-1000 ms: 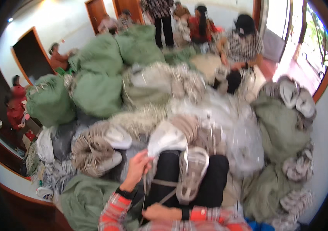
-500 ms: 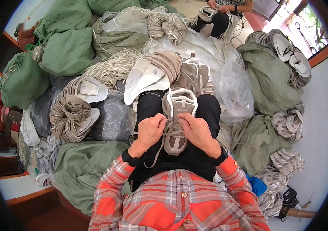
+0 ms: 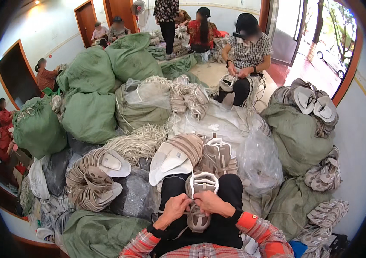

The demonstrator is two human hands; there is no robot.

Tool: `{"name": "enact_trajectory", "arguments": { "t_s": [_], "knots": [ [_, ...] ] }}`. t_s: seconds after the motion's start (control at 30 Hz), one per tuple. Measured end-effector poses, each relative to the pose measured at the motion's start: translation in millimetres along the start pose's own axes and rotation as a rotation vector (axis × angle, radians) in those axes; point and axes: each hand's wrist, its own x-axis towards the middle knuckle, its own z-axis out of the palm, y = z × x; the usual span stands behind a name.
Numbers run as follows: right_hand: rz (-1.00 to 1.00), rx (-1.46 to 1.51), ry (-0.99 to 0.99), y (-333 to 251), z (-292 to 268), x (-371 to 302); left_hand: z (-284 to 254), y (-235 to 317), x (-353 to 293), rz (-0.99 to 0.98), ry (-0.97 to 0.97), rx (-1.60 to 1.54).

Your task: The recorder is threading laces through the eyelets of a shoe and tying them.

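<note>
A brown-and-white shoe upper [image 3: 203, 181] rests on my lap between my knees, its grey toe [image 3: 199, 222] toward me. Across its lacing area my hands meet, almost touching. My left hand [image 3: 175, 209] has its fingers pinched on the pale shoelace [image 3: 173, 236], a loose end of which trails below that hand. My right hand [image 3: 213, 203] is closed too, its thumb and fingers at the lace close beside the left fingertips. The knuckles cover most of the lacing. Just beyond my knees stand a stack of nested uppers [image 3: 172, 161] and another brown upper [image 3: 218, 155].
Loose pale laces [image 3: 136, 144] lie in a heap at centre left. Curved stacks of uppers [image 3: 89, 178] sit on the left, green sacks [image 3: 89, 117] behind. Clear plastic [image 3: 260, 161] is right of my knees. Opposite, a co-worker [image 3: 247, 53] handles an upper; other people sit farther back.
The view has tilted up, bringing more of the room and the other people into sight. My hands have drawn together over the lacing, where a gap was between them before.
</note>
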Motion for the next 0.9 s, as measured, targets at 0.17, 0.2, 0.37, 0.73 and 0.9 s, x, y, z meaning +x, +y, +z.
{"name": "enact_trajectory", "arguments": {
  "t_s": [0.17,0.2,0.37,0.73,0.9],
  "knots": [
    [0.056,-0.051,-0.107,-12,-9,8,-9,4,7,-0.035,0.006,0.002],
    [0.045,-0.09,-0.124,-13,-10,10,-10,3,8,-0.033,0.007,0.002],
    [0.059,-0.056,-0.191,-13,-16,22,-13,-1,13,-0.046,-0.03,0.083],
    [-0.13,-0.471,0.688,17,-23,-55,-77,13,-50,0.232,-0.231,-0.556],
    [-0.269,0.88,0.192,-4,3,-32,-65,37,-69,0.279,0.059,-1.017]
  ]
}}
